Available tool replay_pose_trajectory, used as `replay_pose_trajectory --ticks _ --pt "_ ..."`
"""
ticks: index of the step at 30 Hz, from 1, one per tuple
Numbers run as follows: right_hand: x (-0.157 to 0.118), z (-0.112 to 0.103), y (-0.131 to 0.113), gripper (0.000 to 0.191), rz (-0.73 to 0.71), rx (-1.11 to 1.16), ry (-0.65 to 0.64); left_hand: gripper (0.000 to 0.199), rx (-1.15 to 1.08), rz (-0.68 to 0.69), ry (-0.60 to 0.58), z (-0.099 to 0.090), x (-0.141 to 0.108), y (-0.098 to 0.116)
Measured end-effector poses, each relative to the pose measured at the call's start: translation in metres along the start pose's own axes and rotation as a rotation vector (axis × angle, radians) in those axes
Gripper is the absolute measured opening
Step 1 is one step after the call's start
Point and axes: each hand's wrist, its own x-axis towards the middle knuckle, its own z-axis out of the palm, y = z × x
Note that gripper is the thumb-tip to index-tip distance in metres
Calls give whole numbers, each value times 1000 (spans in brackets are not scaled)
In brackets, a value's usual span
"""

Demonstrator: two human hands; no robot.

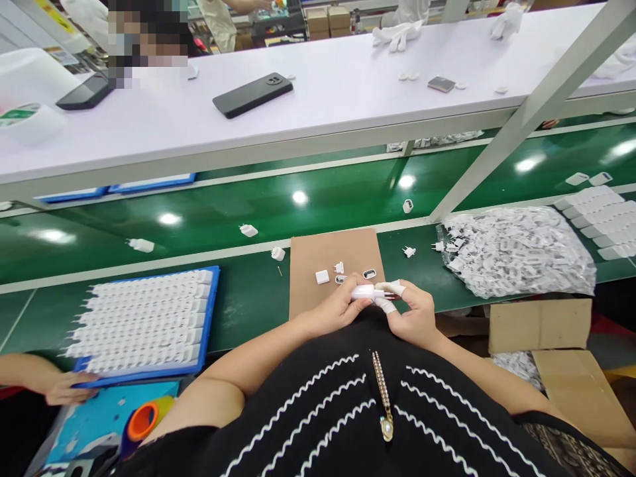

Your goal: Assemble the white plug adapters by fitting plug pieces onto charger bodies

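Green workbench (248, 301), raised white shelf (318, 93) beyond. White plug adapter (362, 292) is held over the near right part of the brown cardboard mat (308, 255). Left hand (340, 305) clamped on its body; right hand (415, 315), white finger cots (396, 288) on, around the prong end, can't tell if pinching. White housing (322, 277) and plug insert (338, 267) just past the hands. Bench strip between mat and blue tray (211, 311); right gap has one loose plug head (409, 252). Tray: packed rows of white adapters (154, 318), co-worker's hand (69, 387) at near left corner. Clear plastic bag (589, 271): heaped white plug parts (511, 252). Cardboard box (541, 321) below: more white parts (517, 364).
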Motion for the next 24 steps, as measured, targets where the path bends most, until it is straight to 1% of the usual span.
replay_pose_trajectory --ticks 2,3,5,7,9,10,11,12,15,18,21,24 --pt "-2 5 4 20 82 88 21 38 -19 3 70 6 0 -2" --pt "-2 8 8 20 142 133 27 38 -38 -18 118 9 0 -5" --pt "-2 14 25 20 288 203 21 40 -97 -115 184 14 4 -13" --pt "-1 20 51 27 445 230 -46 42 -155 -243 146 14 11 -28" --pt "1 24 84 37 579 207 -180 41 -144 -313 61 7 22 -48" --pt "1 25 101 42 623 179 -251 39 -107 -332 38 1 28 -61" --pt "2 26 118 45 648 146 -288 36 -63 -356 45 -5 34 -74" --pt "2 26 135 47 664 107 -302 34 -21 -387 78 -13 41 -89" --pt "8 18 182 42 694 -69 -251 33 38 -499 234 -42 59 -133" --pt "19 6 223 42 716 -273 -177 34 72 -547 382 -77 83 -176" --pt "30 -4 256 50 748 -413 -128 37 129 -570 541 -109 115 -215" --pt "34 -9 281 53 787 -474 -107 35 189 -567 667 -133 148 -251"
